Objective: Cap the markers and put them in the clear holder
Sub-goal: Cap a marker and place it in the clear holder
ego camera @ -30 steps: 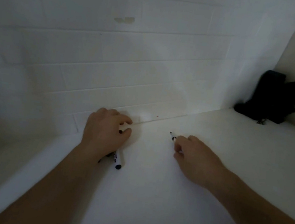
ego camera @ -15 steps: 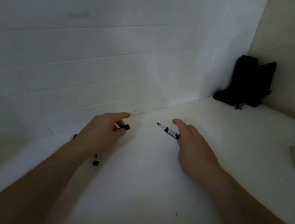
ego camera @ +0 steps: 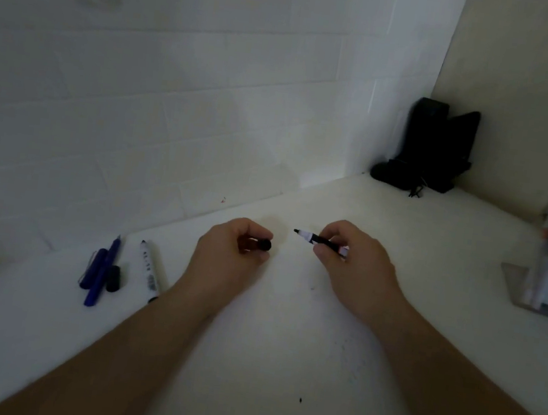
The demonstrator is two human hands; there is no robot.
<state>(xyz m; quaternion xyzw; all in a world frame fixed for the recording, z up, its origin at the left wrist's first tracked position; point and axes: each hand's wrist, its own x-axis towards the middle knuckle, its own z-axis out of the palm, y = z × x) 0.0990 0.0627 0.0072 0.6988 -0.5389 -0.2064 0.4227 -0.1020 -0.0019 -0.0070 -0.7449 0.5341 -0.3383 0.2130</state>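
The right hand (ego camera: 355, 265) pinched an uncapped black-and-white marker (ego camera: 318, 241) between thumb and curled fingers, its bare tip pointing left toward the left hand (ego camera: 228, 257), which curled its fingers round a black cap (ego camera: 263, 244) whose end faced the tip across a small gap. Both hands hovered just above the white table (ego camera: 264, 361), near the tiled wall (ego camera: 176, 92). The likeliest slip, as I judged it, was a misaligned push: the tip might strike the cap's rim rather than its opening, smearing ink on the fingers or jolting the small cap out of a light grip. A cap pressed on only partway might also come off when the marker is dropped into the holder. The dim light would make lining them up harder. Counting what showed: one marker in hand and one cap in hand; on the table to the left lay one white marker (ego camera: 149, 269) with its tip bare, one blue pen (ego camera: 103, 272), one blue cap (ego camera: 92, 267) beside it and one loose black cap (ego camera: 113, 278). At the right edge stood one clear holder (ego camera: 516, 299) with several markers inside, too blurred to count. One dark object (ego camera: 428, 147) sat in the far corner.
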